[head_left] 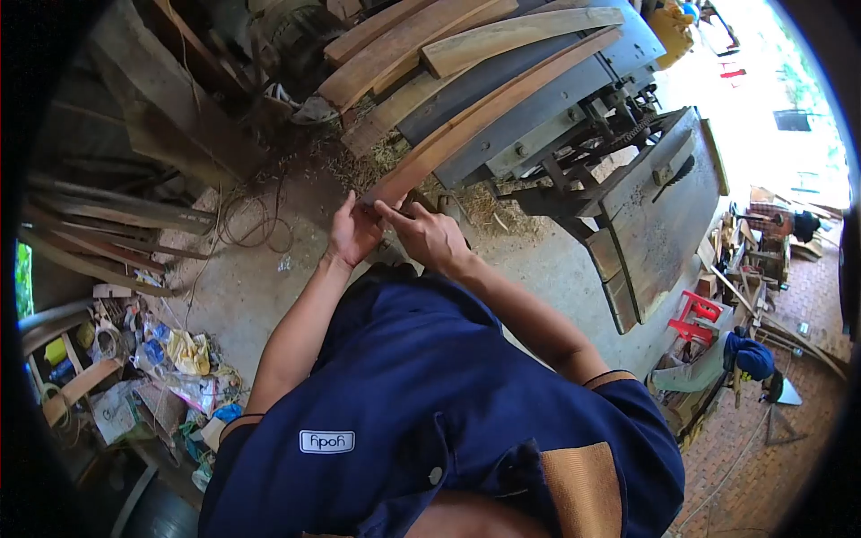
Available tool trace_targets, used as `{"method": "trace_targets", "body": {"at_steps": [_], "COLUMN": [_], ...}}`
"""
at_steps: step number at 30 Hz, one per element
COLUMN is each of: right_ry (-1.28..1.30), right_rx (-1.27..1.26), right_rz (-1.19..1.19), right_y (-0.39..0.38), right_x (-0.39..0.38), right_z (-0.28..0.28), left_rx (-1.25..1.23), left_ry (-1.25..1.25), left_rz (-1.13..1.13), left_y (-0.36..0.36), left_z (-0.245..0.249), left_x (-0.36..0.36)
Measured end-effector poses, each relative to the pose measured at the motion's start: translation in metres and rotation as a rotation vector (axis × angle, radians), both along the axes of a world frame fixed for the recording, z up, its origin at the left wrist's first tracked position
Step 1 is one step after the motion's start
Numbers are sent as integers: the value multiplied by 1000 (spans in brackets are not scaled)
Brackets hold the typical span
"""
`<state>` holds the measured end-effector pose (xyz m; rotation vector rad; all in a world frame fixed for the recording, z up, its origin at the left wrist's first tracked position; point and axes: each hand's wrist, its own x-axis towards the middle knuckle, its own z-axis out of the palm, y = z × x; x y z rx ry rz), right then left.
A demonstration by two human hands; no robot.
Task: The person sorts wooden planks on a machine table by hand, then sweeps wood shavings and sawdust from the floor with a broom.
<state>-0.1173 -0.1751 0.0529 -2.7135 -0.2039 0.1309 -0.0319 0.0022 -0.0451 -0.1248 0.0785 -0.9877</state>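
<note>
A long, slightly curved wooden piece (pixel 489 121) lies along the near side of a grey metal machine bed, its near end pointing toward me. At that end, my left hand (pixel 354 231) is palm up, with its thumb raised beside the wood and its fingers curled at the end and partly hidden. My right hand (pixel 432 238) is closed, with its index finger stretched to the same end. A thin dark object shows at its fingers, too small to name.
More curved boards (pixel 421 45) lie on the metal machine bed (pixel 547 103). A tilted machine table (pixel 659 220) stands right. Bent wood strips (pixel 108 224) and a heap of bags (pixel 184 354) are left. A cord (pixel 256 224) and shavings lie on the floor. A red plastic stool (pixel 695 316) is right.
</note>
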Motion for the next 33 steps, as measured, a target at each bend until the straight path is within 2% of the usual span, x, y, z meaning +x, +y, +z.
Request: {"method": "trace_targets", "body": {"at_steps": [2,3,6,7,8,10,12,13,14,15,17,18,20,21,22,23,24,25,26,27,28,29,30,32,33], "right_ry": [-144,-134,-304,-257,-199,-216,-201,-180,-324,-105,-327,-314,-194,-87,-84,-79,-75,-240,-340,-186,-256,-254,-47,-60,-59], "right_rx": [0,-225,-63,-82,-152,-96,-70,-47,-104,-375,-127,-171,-56,-251,-252,-125,1,28,-21,-79,112,61,-55,-4,-7], "right_rz": [-92,-194,-301,-331,-287,-65,-50,-39,-144,-295,-411,-396,-343,-307,-307,-121,66,18,-118,-228,-289,-394,-452,-393,-386], "right_y": [-25,-40,-88,-83,-67,-25,-21,-23,-43,-69,-124,-126,-98,-57,-38,-24,-19,-29,-50,-81,-104,-122,-129,-126,-122], "right_x": [12,22,52,48,43,13,5,3,13,26,43,46,36,30,14,-1,-8,-2,5,18,26,35,43,48,51], "right_z": [-17,12,3,1,-4,-21,-18,-10,-1,-18,-30,-22,-20,-2,-1,-2,-6,-22,-36,-38,-20,-21,-2,13,20], "left_rx": [194,365,381,376,387,403,177,177,270,365,354,336,332,275,218,216,49,-118,-117,78,272,272,354,429,537], "left_ry": [121,168,138,129,109,96,60,64,88,115,136,144,159,136,115,115,50,-14,-8,74,149,143,53,-35,-180], "left_rz": [34,11,-10,-2,17,45,29,35,55,70,71,75,102,85,60,55,51,53,60,55,44,41,58,85,46], "left_y": [-4,-7,-13,-16,-19,-16,-12,-14,-16,-19,-18,-17,-16,-15,-15,-15,-14,-15,-14,-15,-16,-16,-16,-16,-13], "left_z": [24,37,37,40,43,38,16,20,24,29,37,40,42,41,39,31,17,18,18,37,49,47,43,37,39], "left_x": [-4,-3,-6,-5,-5,-7,-6,-6,-8,-12,-12,-12,-10,-10,-10,-9,-9,-8,-9,-11,-10,-10,-11,-11,-11]}}
